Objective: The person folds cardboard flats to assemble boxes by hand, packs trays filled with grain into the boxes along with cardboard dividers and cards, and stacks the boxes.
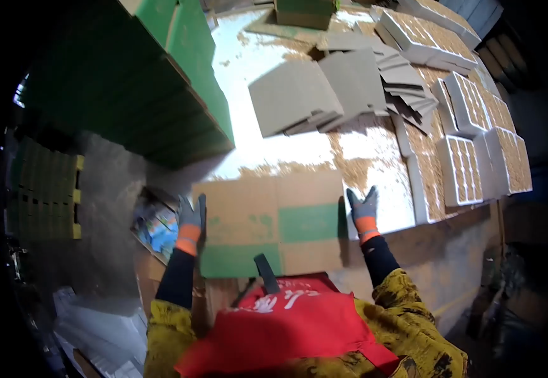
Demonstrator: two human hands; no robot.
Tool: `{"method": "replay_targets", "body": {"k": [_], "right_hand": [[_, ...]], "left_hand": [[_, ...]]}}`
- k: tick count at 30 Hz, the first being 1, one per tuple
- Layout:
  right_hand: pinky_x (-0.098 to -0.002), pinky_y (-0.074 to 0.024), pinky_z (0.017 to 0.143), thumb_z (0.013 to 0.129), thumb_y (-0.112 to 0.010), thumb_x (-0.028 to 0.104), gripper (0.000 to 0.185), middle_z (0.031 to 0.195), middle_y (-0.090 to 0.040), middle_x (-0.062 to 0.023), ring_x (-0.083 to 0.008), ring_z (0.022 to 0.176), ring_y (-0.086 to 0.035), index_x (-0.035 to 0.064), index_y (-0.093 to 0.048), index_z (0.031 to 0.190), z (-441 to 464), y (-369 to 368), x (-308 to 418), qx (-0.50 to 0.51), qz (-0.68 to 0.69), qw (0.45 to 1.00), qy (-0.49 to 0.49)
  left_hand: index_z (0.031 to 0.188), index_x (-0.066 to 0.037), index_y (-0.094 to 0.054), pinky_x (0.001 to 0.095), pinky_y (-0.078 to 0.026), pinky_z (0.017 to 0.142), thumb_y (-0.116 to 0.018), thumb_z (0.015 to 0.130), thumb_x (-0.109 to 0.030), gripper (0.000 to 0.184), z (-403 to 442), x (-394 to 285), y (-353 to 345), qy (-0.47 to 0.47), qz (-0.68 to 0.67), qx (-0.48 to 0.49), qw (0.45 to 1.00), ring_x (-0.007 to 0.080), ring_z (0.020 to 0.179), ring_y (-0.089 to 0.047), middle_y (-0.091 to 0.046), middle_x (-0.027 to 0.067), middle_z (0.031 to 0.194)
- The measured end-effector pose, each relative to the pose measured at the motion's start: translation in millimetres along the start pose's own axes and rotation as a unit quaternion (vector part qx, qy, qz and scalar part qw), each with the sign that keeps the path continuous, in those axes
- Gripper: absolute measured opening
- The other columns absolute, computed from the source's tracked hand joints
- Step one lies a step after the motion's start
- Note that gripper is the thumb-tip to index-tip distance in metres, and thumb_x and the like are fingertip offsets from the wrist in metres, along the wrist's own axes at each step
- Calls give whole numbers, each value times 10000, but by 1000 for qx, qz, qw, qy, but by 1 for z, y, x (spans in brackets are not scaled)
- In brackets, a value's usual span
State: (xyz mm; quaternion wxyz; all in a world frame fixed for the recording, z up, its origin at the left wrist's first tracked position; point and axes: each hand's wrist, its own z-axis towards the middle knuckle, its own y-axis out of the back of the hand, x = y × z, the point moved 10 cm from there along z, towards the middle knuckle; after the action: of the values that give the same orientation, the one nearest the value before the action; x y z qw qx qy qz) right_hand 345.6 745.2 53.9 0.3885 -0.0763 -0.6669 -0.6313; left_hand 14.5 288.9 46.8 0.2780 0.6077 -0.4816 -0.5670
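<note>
A brown and green cardboard box [242,208], its flaps meeting in a seam, lies in front of my body at the table's near edge. My left hand [191,211], in a grey and orange glove, is at the box's left side with its fingers apart. Along the right side is my right hand [363,203], gloved the same way, its thumb and fingers spread. Both palms face the box; whether they press on its sides I cannot tell. Beyond it, several grey cardboard sheets [296,94] lie in a fanned pile on the white tabletop [242,148].
Tall green cartons [195,69] stand stacked at the left. White trays [463,170] filled with brown granular material line the right side. Another green box [305,14] sits at the back. Brown crumbs [349,167] are scattered over the table. A pallet stack [47,189] is at far left.
</note>
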Motion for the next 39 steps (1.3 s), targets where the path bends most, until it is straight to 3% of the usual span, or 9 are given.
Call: {"method": "replay_targets", "body": {"k": [5,9,16,22,24,29,31,34,39], "right_hand": [[-329,-478,851,795,-736,353,803,1106,-609,-214,-250,997,-592,-119,-359,1323,-46,-40,-13,104,88,990,39],[-325,-463,895,759,-765,370,833,1161,-587,-227,-254,1058,-582,-112,-375,1315,-48,-39,-30,214,182,956,-82],[-326,-456,912,814,-702,420,727,1152,-618,-186,-243,1062,-589,-36,-443,1318,-30,-6,-62,228,227,947,-20],[-313,-459,922,825,-712,158,603,1202,-592,-155,-205,1070,-567,-45,-438,1322,73,76,-98,142,162,974,74],[-298,-463,902,836,-696,140,526,1156,-611,-120,-182,1030,-572,-38,-487,1284,89,115,-72,136,246,954,103],[-246,-463,685,894,-585,82,194,889,-575,3,-102,787,-541,47,-575,1084,96,175,-9,242,524,816,18],[-280,-453,811,955,-525,143,282,1112,-576,-34,-130,972,-540,73,-531,1228,98,179,-3,275,575,767,70],[-339,-445,874,952,-532,234,327,1104,-587,-62,-168,999,-541,30,-522,1208,107,178,-6,203,379,876,219],[-402,-384,970,919,-571,236,451,1277,-461,-130,-272,1145,-459,47,-450,1310,70,224,18,30,222,961,162]], "left_hand": [[1406,57,-273,460,-183,1113,-390,866,-652,899,-3,-32,-16,-23,75,33,996,444,1262,-400,-430,306,1346],[1407,70,-256,426,-220,1100,-412,831,-690,966,-23,-31,-14,23,93,-22,995,433,1232,-440,-491,326,1270],[1257,64,-410,412,-457,909,-602,820,-554,781,-35,-78,-47,-32,-116,77,990,397,1085,-562,-588,255,1171],[1427,53,-207,418,-373,1014,-597,859,-483,873,-115,-134,-123,-26,-116,-140,983,428,1247,-400,-359,307,1390],[1441,24,-208,427,-227,1104,-603,866,-439,838,-131,-161,-102,-24,-283,-113,952,425,1314,-304,-317,287,1428],[1423,20,-265,553,-169,1092,-583,860,-423,784,-165,-250,61,-239,-76,-383,889,406,1336,-275,-350,251,1409],[1391,18,-330,559,-172,1090,-583,846,-450,762,-177,-285,126,-272,18,-370,888,401,1302,-310,-401,235,1362],[1364,-15,-394,540,-191,1091,-548,849,-514,734,-209,-332,195,-355,93,-278,888,348,1236,-387,-470,180,1289],[1241,-124,-562,394,-426,916,-467,908,-457,480,-206,-347,124,-418,179,6,890,280,973,-600,-643,125,1014]]}}
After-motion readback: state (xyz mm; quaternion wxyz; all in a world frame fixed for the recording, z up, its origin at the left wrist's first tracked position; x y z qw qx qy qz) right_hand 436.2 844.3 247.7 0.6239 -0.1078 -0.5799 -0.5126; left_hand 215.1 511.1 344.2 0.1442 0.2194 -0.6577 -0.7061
